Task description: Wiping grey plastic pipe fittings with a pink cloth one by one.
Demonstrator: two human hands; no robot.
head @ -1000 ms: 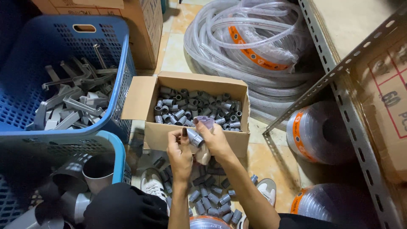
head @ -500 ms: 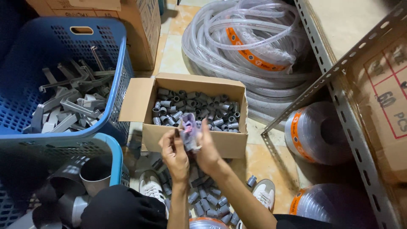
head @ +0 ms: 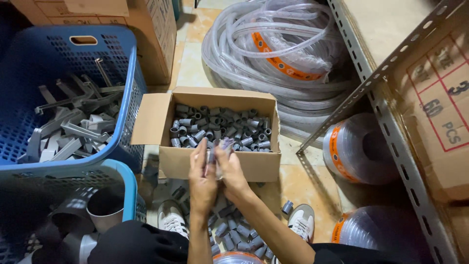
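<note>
My left hand (head: 201,178) and my right hand (head: 231,173) are pressed together over the near wall of an open cardboard box (head: 220,165). Between them they grip a small clear plastic bag with grey fittings (head: 220,146) in it, blurred by motion. The box is full of several short grey pipe couplings (head: 220,127). More grey couplings (head: 234,237) lie loose on the floor between my two shoes (head: 171,222), below my forearms.
A blue basket (head: 124,112) of grey brackets stands at left, a second blue basket (head: 124,186) with larger grey fittings below it. Coils of clear hose (head: 278,54) lie behind the box. A metal shelf frame (head: 386,122) with hose rolls and cartons fills the right.
Both hands stayed together at the box's near edge, lifting slightly and working the small bag between them. The camera view shifted a little.
</note>
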